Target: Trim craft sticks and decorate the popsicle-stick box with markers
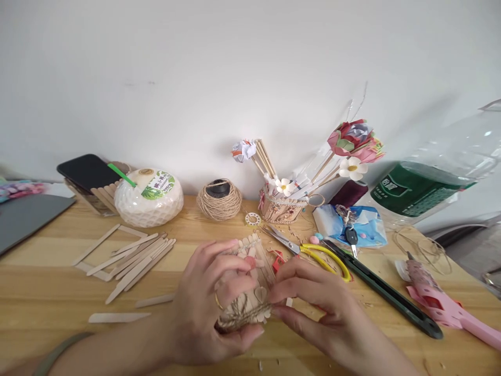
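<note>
My left hand (207, 303) is wrapped around a small box made of craft sticks (254, 284), holding it tilted above the table. Jute twine (238, 313) is wound around its lower part, and a pinkish-red ornament (250, 261) and a small leaf-shaped wooden piece (260, 294) sit on its face. At the box's right edge, close to the twine, the thumb and fingers of my right hand (309, 303) are pinched together on it. Whether a strand of twine is also between those fingertips is hidden. Yellow-handled scissors (324, 258) lie open just beyond my right hand.
Loose craft sticks (136, 261) lie to the left, near a coconut with a straw (151, 201) and a phone (88, 172). Behind are a twine ball (219, 201) and a flower holder (279, 208). A black-handled tool (387, 292), a pink glue gun (442, 308) and a large bottle (418, 188) occupy the right.
</note>
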Tool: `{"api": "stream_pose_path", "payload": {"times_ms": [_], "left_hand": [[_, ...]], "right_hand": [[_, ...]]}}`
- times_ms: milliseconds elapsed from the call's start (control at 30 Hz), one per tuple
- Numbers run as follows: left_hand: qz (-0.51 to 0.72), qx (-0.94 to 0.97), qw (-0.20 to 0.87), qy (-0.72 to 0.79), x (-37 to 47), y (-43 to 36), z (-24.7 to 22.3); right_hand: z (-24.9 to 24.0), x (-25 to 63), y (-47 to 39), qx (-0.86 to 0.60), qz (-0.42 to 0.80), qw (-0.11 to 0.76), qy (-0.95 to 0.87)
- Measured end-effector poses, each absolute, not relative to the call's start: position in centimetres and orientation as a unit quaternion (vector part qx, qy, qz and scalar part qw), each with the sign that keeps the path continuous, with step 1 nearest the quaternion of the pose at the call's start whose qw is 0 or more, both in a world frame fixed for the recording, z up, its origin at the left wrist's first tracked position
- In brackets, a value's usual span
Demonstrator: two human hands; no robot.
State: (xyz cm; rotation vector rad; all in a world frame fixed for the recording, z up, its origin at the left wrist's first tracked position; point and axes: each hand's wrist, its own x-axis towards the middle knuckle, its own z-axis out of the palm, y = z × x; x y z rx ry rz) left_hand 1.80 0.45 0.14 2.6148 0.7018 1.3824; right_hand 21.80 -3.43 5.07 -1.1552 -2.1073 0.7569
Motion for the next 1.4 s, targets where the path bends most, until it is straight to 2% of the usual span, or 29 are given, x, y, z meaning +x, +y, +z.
{"api": "stream_pose_path", "payload": {"times_ms": [133, 200, 300, 400, 533, 600, 667, 767, 1033, 1267, 1400], "left_hand": [[0.450, 0.861, 0.040, 0.235, 1.7, 0.3, -0.1], [0.448, 0.861, 0.039, 0.238, 1.6, 0.3, -0.1], [0.440, 0.866, 0.041, 0.235, 1.4, 0.5, -0.1], [0.427, 0.879, 0.048, 0.208, 1.1, 1.0, 0.1], [0.399, 0.872, 0.164, 0.230, 0.6, 1.4, 1.3], [0.379, 0.847, 0.218, 0.303, 0.5, 1.3, 2.4], [0.337, 0.837, 0.226, 0.367, 0.6, 1.1, 3.5], [0.282, 0.851, 0.207, 0.392, 0.7, 0.7, 4.7], [0.240, 0.840, 0.197, 0.445, 0.8, 0.1, 4.7], [0.138, 0.788, 0.321, 0.507, 1.4, -0.1, 6.9], [0.122, 0.768, 0.360, 0.516, 1.6, -0.1, 7.2]], "right_hand": [[3.7, 21.6, -3.3, -0.518, 0.306, 0.364, -0.711], [3.0, 21.5, -3.3, -0.552, 0.362, 0.384, -0.646], [2.3, 21.1, -3.4, -0.523, 0.498, 0.353, -0.595], [2.5, 20.4, -3.5, -0.480, 0.558, 0.340, -0.586], [3.0, 19.6, -3.8, -0.455, 0.586, 0.372, -0.558], [3.2, 19.4, -4.0, -0.455, 0.582, 0.378, -0.558], [3.2, 19.2, -4.2, -0.465, 0.558, 0.376, -0.575], [3.1, 19.0, -4.5, -0.475, 0.525, 0.364, -0.605], [2.9, 19.2, -4.7, -0.470, 0.513, 0.342, -0.631], [2.9, 19.1, -5.0, -0.474, 0.520, 0.347, -0.621], [2.9, 18.9, -5.1, -0.468, 0.524, 0.358, -0.615]]}}
